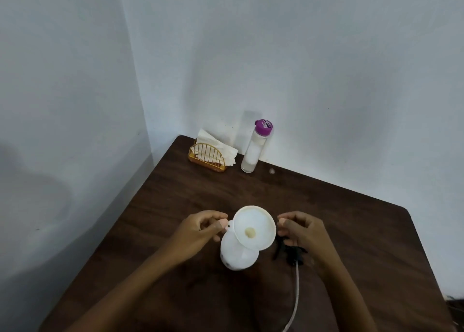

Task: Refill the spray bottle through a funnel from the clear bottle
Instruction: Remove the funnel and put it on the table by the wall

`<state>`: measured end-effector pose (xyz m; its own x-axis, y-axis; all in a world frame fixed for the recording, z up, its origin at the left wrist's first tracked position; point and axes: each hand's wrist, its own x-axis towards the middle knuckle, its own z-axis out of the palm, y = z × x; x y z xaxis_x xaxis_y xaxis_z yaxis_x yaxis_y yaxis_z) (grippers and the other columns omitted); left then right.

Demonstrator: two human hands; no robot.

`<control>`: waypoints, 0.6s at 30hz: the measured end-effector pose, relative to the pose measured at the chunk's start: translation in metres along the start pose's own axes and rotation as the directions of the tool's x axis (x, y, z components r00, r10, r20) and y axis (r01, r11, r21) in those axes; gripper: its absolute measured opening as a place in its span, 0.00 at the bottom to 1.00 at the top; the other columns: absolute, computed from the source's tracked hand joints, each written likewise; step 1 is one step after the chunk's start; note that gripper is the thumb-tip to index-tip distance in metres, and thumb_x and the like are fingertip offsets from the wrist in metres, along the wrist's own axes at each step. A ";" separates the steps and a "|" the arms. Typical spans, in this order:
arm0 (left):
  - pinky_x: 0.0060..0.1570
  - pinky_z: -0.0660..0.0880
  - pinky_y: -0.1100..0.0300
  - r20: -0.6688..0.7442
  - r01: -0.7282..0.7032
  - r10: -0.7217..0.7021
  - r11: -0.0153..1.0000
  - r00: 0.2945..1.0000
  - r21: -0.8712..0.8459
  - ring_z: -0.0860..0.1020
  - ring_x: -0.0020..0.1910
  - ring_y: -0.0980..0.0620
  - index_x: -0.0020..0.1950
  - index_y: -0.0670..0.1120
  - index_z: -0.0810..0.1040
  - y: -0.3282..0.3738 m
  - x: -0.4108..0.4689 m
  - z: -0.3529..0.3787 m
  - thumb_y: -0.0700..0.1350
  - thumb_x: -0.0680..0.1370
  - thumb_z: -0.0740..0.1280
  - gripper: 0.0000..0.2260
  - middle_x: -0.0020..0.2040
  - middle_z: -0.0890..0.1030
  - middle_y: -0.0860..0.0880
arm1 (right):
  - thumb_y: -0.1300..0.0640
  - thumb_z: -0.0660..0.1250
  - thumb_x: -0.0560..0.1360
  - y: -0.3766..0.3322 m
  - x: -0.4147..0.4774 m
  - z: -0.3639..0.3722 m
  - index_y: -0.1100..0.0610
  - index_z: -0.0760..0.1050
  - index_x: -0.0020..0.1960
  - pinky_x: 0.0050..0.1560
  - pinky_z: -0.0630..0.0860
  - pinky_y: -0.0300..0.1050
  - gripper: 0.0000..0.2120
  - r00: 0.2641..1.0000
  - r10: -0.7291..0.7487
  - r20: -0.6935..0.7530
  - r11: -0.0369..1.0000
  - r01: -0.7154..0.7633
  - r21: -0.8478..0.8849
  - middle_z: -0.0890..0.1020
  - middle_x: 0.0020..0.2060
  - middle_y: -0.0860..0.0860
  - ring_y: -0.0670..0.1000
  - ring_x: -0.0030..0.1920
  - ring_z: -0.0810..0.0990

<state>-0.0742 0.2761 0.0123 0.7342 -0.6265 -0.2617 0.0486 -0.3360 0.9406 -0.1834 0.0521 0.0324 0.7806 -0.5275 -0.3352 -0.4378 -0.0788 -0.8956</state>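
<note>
Two hands flank a white funnel (253, 227) seated in the neck of the white spray bottle (236, 256), which stands near the middle of the dark wooden table (175, 193). The left hand (200, 228) has its fingers (222, 222) curled, with the tips at the funnel's left rim. The right hand (303, 231) is curled likewise at the right rim. Whether either one pinches the rim or only comes close, I cannot tell. Just right of the bottle, partly under the right hand, lies the black spray head (291, 254), its tube (296, 289) trailing toward the near edge. The clear bottle (252, 153), purple cap on, stands upright at the far edge against the wall, beside a gold napkin holder (208, 158) in the far corner. A broad stretch of tabletop separates it from the hands, and more runs right to the rounded corner.
</note>
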 end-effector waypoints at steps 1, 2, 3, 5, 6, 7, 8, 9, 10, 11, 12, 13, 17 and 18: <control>0.36 0.75 0.69 -0.015 0.009 -0.009 1.000 1.000 -0.017 0.81 0.37 0.57 0.54 0.52 0.77 0.002 -0.001 0.004 0.48 0.76 0.66 0.08 0.43 0.83 0.52 | 0.61 0.67 0.74 0.003 -0.005 0.004 0.58 0.80 0.47 0.34 0.78 0.39 0.04 1.000 0.013 0.000 1.000 -0.013 0.007 0.84 0.40 0.56 0.50 0.38 0.83; 0.34 0.75 0.68 -0.028 0.019 -0.020 1.000 0.999 -0.024 0.81 0.34 0.58 0.53 0.51 0.78 0.002 -0.005 0.008 0.47 0.76 0.67 0.06 0.41 0.83 0.51 | 0.61 0.67 0.74 0.008 -0.011 0.009 0.58 0.80 0.47 0.35 0.78 0.39 0.04 1.000 0.030 -0.007 0.999 -0.029 0.032 0.85 0.40 0.56 0.50 0.38 0.83; 0.33 0.75 0.68 -0.047 0.021 -0.023 0.999 0.999 -0.041 0.80 0.33 0.59 0.51 0.50 0.78 0.002 -0.006 0.011 0.46 0.76 0.67 0.05 0.40 0.83 0.51 | 0.61 0.67 0.75 0.011 -0.014 0.013 0.58 0.80 0.48 0.35 0.79 0.40 0.04 0.999 0.036 -0.022 0.997 -0.034 0.066 0.85 0.39 0.56 0.50 0.37 0.83; 0.32 0.76 0.67 -0.095 0.033 -0.043 0.994 0.995 -0.109 0.80 0.31 0.59 0.49 0.46 0.79 0.001 -0.012 0.018 0.43 0.75 0.68 0.04 0.38 0.83 0.49 | 0.63 0.66 0.75 0.016 -0.024 0.021 0.60 0.80 0.47 0.35 0.80 0.43 0.04 0.998 0.032 -0.051 0.990 -0.024 0.142 0.84 0.36 0.57 0.51 0.34 0.82; 0.32 0.77 0.67 -0.114 0.045 -0.063 0.987 0.991 -0.155 0.79 0.30 0.59 0.48 0.45 0.79 0.003 -0.013 0.020 0.43 0.75 0.68 0.04 0.38 0.83 0.49 | 0.64 0.66 0.75 0.016 -0.026 0.024 0.61 0.80 0.46 0.34 0.80 0.44 0.04 0.997 0.034 -0.063 0.984 -0.023 0.179 0.83 0.34 0.57 0.51 0.32 0.81; 0.31 0.77 0.67 -0.129 0.060 -0.087 0.978 0.988 -0.199 0.79 0.29 0.59 0.48 0.44 0.79 0.004 -0.015 0.021 0.42 0.75 0.69 0.04 0.37 0.83 0.49 | 0.64 0.66 0.75 0.015 -0.029 0.027 0.63 0.80 0.46 0.33 0.80 0.43 0.04 0.996 0.043 -0.073 0.976 -0.027 0.214 0.82 0.33 0.57 0.51 0.31 0.80; 0.31 0.77 0.67 -0.135 0.079 -0.112 0.969 0.984 -0.233 0.79 0.29 0.59 0.48 0.43 0.79 0.006 -0.016 0.021 0.42 0.75 0.69 0.04 0.37 0.83 0.49 | 0.65 0.65 0.75 0.013 -0.030 0.030 0.64 0.79 0.45 0.32 0.79 0.43 0.05 0.995 0.058 -0.080 0.966 -0.036 0.255 0.81 0.32 0.57 0.51 0.30 0.79; 0.30 0.77 0.67 -0.135 0.096 -0.135 0.961 0.982 -0.261 0.79 0.29 0.59 0.49 0.43 0.79 0.008 -0.017 0.021 0.42 0.75 0.69 0.05 0.37 0.83 0.49 | 0.65 0.64 0.75 0.012 -0.032 0.031 0.64 0.79 0.45 0.31 0.78 0.43 0.05 0.993 0.077 -0.089 0.954 -0.047 0.297 0.80 0.32 0.57 0.52 0.30 0.79; 0.30 0.77 0.67 -0.133 0.116 -0.158 0.952 0.978 -0.283 0.79 0.29 0.59 0.49 0.44 0.79 0.009 -0.017 0.021 0.42 0.75 0.69 0.05 0.37 0.83 0.49 | 0.64 0.63 0.75 0.010 -0.033 0.032 0.63 0.79 0.44 0.30 0.77 0.43 0.06 0.991 0.093 -0.099 0.941 -0.055 0.335 0.80 0.31 0.56 0.52 0.30 0.79; 0.30 0.77 0.66 -0.131 0.130 -0.176 0.944 0.976 -0.303 0.80 0.30 0.59 0.49 0.44 0.80 0.010 -0.016 0.021 0.42 0.75 0.69 0.04 0.38 0.83 0.49 | 0.63 0.63 0.76 0.008 -0.034 0.032 0.62 0.79 0.44 0.30 0.77 0.43 0.06 0.989 0.100 -0.105 0.931 -0.056 0.359 0.80 0.30 0.55 0.51 0.30 0.79; 0.30 0.77 0.66 -0.129 0.143 -0.193 0.937 0.973 -0.319 0.80 0.31 0.59 0.49 0.44 0.80 0.010 -0.017 0.021 0.42 0.75 0.69 0.05 0.38 0.83 0.49 | 0.62 0.64 0.76 0.007 -0.035 0.033 0.62 0.79 0.44 0.30 0.77 0.43 0.06 0.990 0.098 -0.104 0.928 -0.053 0.369 0.80 0.30 0.54 0.51 0.30 0.79; 0.31 0.78 0.66 -0.126 0.152 -0.203 0.930 0.971 -0.334 0.81 0.32 0.58 0.50 0.44 0.80 0.011 -0.016 0.021 0.42 0.75 0.68 0.05 0.39 0.83 0.49 | 0.61 0.65 0.76 0.006 -0.036 0.034 0.61 0.79 0.44 0.30 0.77 0.43 0.06 0.992 0.085 -0.097 0.931 -0.045 0.363 0.81 0.29 0.54 0.51 0.30 0.79; 0.35 0.80 0.64 -0.105 0.178 -0.244 0.887 0.964 -0.426 0.81 0.37 0.56 0.51 0.43 0.80 0.016 -0.015 0.020 0.40 0.75 0.68 0.06 0.41 0.83 0.47 | 0.62 0.68 0.74 0.004 -0.041 0.034 0.62 0.81 0.47 0.29 0.77 0.41 0.05 0.992 0.024 -0.123 0.937 0.021 0.349 0.82 0.30 0.54 0.50 0.30 0.80; 0.36 0.80 0.63 -0.103 0.181 -0.250 0.879 0.963 -0.441 0.81 0.37 0.55 0.51 0.43 0.80 0.018 -0.015 0.019 0.40 0.75 0.68 0.06 0.41 0.83 0.47 | 0.62 0.68 0.74 0.003 -0.041 0.034 0.61 0.81 0.47 0.29 0.77 0.40 0.05 0.991 0.008 -0.136 0.936 0.040 0.350 0.82 0.31 0.54 0.50 0.29 0.80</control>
<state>-0.0969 0.2658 0.0287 0.7642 -0.4471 -0.4648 0.4741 -0.0991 0.8749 -0.2017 0.1017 0.0331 0.7092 -0.6382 -0.2995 -0.2222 0.2008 -0.9541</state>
